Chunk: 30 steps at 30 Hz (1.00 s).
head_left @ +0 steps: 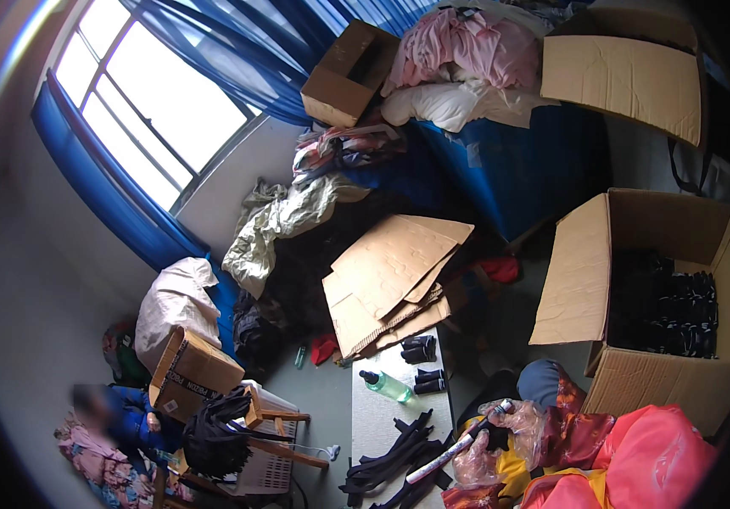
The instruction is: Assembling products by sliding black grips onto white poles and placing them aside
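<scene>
At the lower right, a long, thin white stick with dark print [443, 459] slants across the edge of a narrow pale table [366, 424]. My left hand [475, 461], in what looks like a clear plastic glove, is closed around its middle. Farther up, my right hand [523, 419], also in clear plastic, is closed at the stick's upper end. Dark red patterned sleeves cover both arms. Black fabric strips [390, 462] lie loose on the table beside the stick. Beyond them are a green-tinted bottle with a black top [388, 387] and small black folded bundles [418, 349].
Flat cardboard sheets [394, 271] rest on the table's far end. An open carton [666, 377] holding black items stands at right. At lower left, another person in a blue jacket [131, 416] sits near a stool [284, 437] and a black cloth heap [216, 437].
</scene>
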### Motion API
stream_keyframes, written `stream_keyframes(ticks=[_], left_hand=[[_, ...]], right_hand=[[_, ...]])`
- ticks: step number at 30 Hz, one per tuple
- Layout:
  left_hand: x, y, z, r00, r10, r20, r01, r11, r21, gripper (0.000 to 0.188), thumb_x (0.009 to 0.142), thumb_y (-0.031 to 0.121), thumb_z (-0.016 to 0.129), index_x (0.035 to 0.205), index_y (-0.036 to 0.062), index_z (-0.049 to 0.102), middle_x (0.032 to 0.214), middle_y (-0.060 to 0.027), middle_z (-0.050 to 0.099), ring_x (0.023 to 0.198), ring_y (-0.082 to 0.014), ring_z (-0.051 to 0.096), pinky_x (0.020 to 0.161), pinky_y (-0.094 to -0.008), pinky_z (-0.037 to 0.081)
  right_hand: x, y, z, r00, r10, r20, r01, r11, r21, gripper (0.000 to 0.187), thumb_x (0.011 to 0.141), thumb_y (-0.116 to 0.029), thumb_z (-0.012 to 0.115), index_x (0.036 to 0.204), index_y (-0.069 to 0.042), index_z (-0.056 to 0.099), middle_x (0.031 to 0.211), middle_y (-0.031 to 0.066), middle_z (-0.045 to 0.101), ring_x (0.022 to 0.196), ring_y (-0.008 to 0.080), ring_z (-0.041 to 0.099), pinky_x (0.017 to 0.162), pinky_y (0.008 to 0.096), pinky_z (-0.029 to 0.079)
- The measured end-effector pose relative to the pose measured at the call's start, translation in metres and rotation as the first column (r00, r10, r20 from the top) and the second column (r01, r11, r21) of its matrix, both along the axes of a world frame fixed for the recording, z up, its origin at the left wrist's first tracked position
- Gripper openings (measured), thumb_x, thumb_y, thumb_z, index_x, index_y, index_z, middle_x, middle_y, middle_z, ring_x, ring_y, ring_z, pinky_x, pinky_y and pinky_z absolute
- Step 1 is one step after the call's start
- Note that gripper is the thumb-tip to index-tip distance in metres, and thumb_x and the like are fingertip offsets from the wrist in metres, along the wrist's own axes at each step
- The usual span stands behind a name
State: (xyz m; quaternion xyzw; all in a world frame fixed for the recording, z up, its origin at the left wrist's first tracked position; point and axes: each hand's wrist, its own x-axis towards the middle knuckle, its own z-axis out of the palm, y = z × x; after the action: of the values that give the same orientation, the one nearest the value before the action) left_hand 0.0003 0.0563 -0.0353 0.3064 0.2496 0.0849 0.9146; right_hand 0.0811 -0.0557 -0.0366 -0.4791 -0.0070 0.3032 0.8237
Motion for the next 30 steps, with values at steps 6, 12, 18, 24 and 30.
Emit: stream_keyframes(ticks=[6, 12, 18, 24, 30], left_hand=[[0.002, -0.007, 0.002, 1.0, 0.009, -0.012, -0.009, 1.0, -0.023, 0.031, 0.083, 0.003, 0.062, 0.113, 0.0003, 0.054, 0.104, -0.0129, 0.062, 0.089, -0.0234, 0.063, 0.064, -0.0319, 0.055], [0.007, -0.004, -0.006, 1.0, 0.012, 0.026, -0.009, 0.995, -0.098, 0.032, 0.083, 0.004, 0.063, 0.113, 0.0021, 0.053, 0.105, -0.0134, 0.061, 0.089, -0.0247, 0.063, 0.065, -0.0333, 0.056], [0.012, -0.014, 0.005, 0.999, 0.0, -0.033, 0.006, 0.986, 0.166, 0.035, 0.084, 0.002, 0.061, 0.118, 0.0051, 0.05, 0.108, -0.0145, 0.059, 0.093, -0.0261, 0.062, 0.07, -0.0367, 0.055], [0.009, -0.007, 0.002, 0.999, -0.04, 0.017, 0.04, 0.999, -0.003, 0.038, 0.086, 0.004, 0.058, 0.122, 0.0051, 0.047, 0.111, -0.0156, 0.057, 0.101, -0.0269, 0.058, 0.073, -0.0402, 0.054], [0.002, -0.001, 0.0, 0.997, -0.019, 0.07, 0.016, 0.999, 0.043, 0.037, 0.086, 0.005, 0.059, 0.122, 0.0049, 0.047, 0.111, -0.0153, 0.057, 0.101, -0.0272, 0.058, 0.071, -0.0391, 0.054]], right_hand=[[0.001, -0.003, 0.001, 0.998, -0.032, 0.058, 0.033, 0.999, -0.011, 0.025, 0.082, -0.016, 0.069, 0.103, -0.004, 0.065, 0.094, 0.0037, 0.066, 0.09, 0.0107, 0.058, 0.084, 0.022, 0.045], [0.001, -0.011, 0.038, 0.986, -0.045, -0.159, 0.075, 0.979, 0.191, 0.017, 0.081, -0.012, 0.069, 0.097, -0.005, 0.065, 0.091, 0.0039, 0.065, 0.086, 0.0117, 0.059, 0.078, 0.0237, 0.047], [0.004, -0.006, -0.027, 0.988, -0.154, -0.031, 0.143, 0.964, -0.225, 0.026, 0.075, -0.03, 0.076, 0.082, -0.005, 0.07, 0.075, 0.0035, 0.067, 0.07, 0.0134, 0.061, 0.065, 0.0272, 0.046], [0.01, -0.003, -0.022, 1.0, -0.007, -0.019, 0.003, 0.979, -0.204, 0.017, 0.08, -0.021, 0.071, 0.086, -0.004, 0.069, 0.082, 0.0049, 0.068, 0.078, 0.0132, 0.063, 0.073, 0.0256, 0.048], [-0.005, 0.008, 0.037, 0.943, -0.053, -0.329, 0.191, 0.896, 0.402, 0.02, 0.082, -0.019, 0.069, 0.094, -0.003, 0.067, 0.088, 0.0064, 0.067, 0.081, 0.0161, 0.062, 0.076, 0.0275, 0.048]])
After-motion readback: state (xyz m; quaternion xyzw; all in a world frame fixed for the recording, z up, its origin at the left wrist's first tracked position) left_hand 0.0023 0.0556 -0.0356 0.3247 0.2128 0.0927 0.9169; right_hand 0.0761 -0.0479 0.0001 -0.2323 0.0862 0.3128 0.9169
